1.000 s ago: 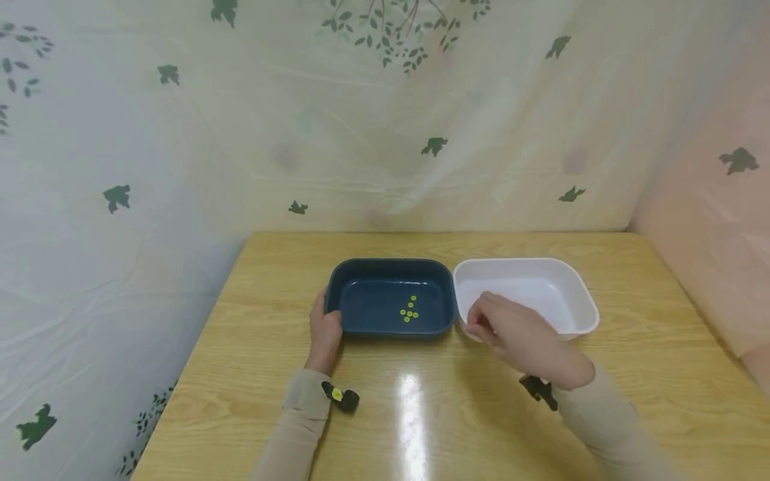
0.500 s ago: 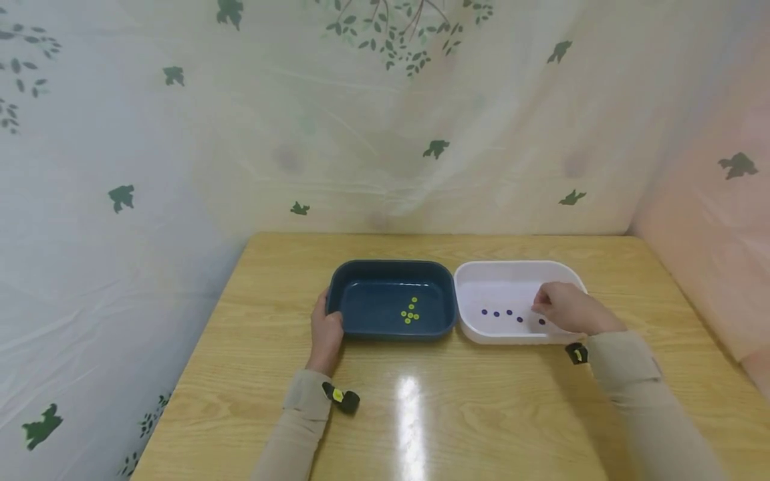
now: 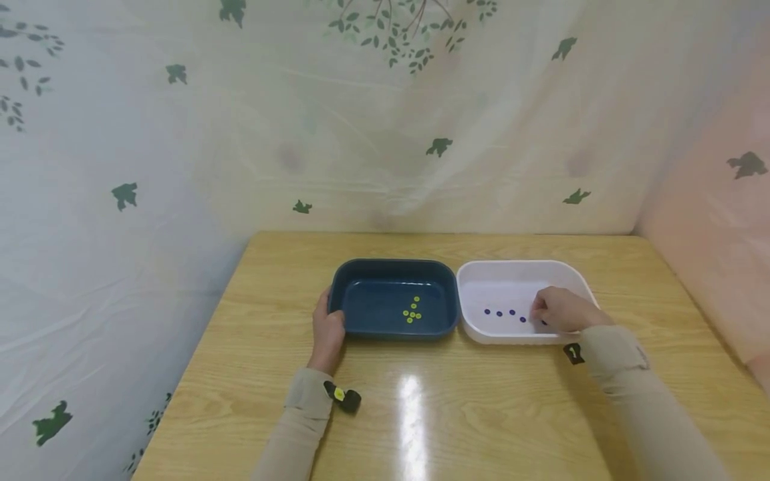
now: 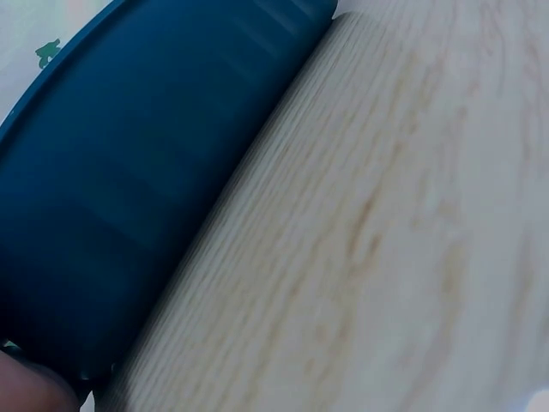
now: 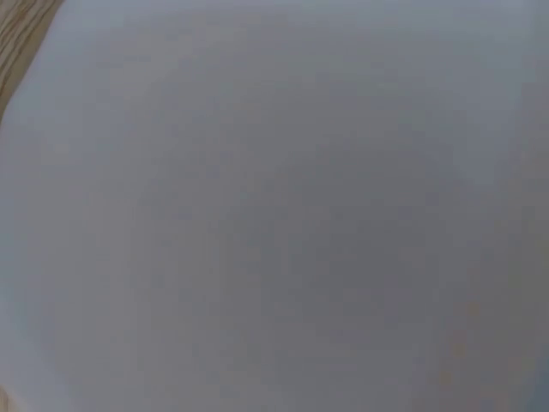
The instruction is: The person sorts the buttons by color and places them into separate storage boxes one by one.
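Note:
A dark blue bin [image 3: 394,333] stands on the table, with several small yellow buttons [image 3: 412,314] lying on its floor. At the bin's left end, my left hand [image 3: 327,334] grips the wall, thumb at the rim and fingers along the outside. Beside it, a white bin [image 3: 499,267] holds several small dark purple buttons [image 3: 499,313] in a loose row. My right hand [image 3: 562,309] reaches down into this white bin with curled fingers, fingertips close to the floor near the row. Whether a button is between them is hidden.
The two bins stand side by side, nearly touching, on a wood-grain table [image 3: 373,414]. Behind the table hangs a pale curtain [image 3: 361,133] with green bird and leaf prints. The right wrist view is filled by a blurred white surface.
My right hand has moved rightward from the white bin's left front corner, then lowered slightly inside that bin. My left hand keeps its hold on the blue bin.

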`<state>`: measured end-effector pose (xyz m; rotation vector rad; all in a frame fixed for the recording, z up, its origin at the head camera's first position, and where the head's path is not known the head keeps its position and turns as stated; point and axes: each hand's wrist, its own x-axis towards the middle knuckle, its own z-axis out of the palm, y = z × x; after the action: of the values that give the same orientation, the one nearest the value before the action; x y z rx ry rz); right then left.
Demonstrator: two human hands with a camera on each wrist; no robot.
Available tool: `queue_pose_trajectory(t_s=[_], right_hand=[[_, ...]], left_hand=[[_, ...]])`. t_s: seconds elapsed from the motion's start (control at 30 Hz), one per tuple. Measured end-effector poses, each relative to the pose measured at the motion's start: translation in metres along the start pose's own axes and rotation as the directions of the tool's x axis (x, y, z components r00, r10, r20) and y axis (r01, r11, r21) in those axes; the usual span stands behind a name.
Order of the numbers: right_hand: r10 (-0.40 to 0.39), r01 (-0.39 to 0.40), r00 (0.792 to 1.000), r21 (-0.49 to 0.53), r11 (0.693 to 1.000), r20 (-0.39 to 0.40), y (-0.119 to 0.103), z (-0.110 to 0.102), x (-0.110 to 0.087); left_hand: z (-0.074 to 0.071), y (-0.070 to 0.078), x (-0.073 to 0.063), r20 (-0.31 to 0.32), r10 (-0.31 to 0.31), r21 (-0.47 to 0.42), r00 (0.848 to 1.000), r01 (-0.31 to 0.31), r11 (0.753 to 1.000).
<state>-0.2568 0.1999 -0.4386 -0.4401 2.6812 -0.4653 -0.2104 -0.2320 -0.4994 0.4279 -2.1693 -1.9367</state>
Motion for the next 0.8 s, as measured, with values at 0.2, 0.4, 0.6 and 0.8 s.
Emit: queue_pose_trajectory(t_s=[0.2, 0.4, 0.6, 0.8], right_hand=[[0.018, -0.018, 1.000, 0.005, 1.000, -0.011, 0.0029, 0.0015, 0.0032], [0.020, -0.020, 1.000, 0.000, 1.000, -0.013, 0.0032, 0.0034, 0.0059], [0.058, -0.057, 0.998, 0.019, 0.998, -0.008, 0.0041, 0.0063, 0.0079], [0.092, -0.092, 0.996, 0.029, 0.995, -0.008, 0.0037, 0.0073, 0.0093]], left_hand=[[0.0001, 0.0017, -0.0009, 0.007, -0.006, 0.003, 1.000, 0.006, 1.000], [-0.0003, 0.0027, -0.0011, 0.011, -0.002, 0.002, 1.000, 0.002, 1.000], [0.0001, 0.0019, -0.0006, 0.001, -0.003, 0.013, 1.000, 0.003, 1.000], [0.0005, 0.0023, -0.0012, -0.010, 0.003, 0.028, 1.000, -0.003, 1.000]])
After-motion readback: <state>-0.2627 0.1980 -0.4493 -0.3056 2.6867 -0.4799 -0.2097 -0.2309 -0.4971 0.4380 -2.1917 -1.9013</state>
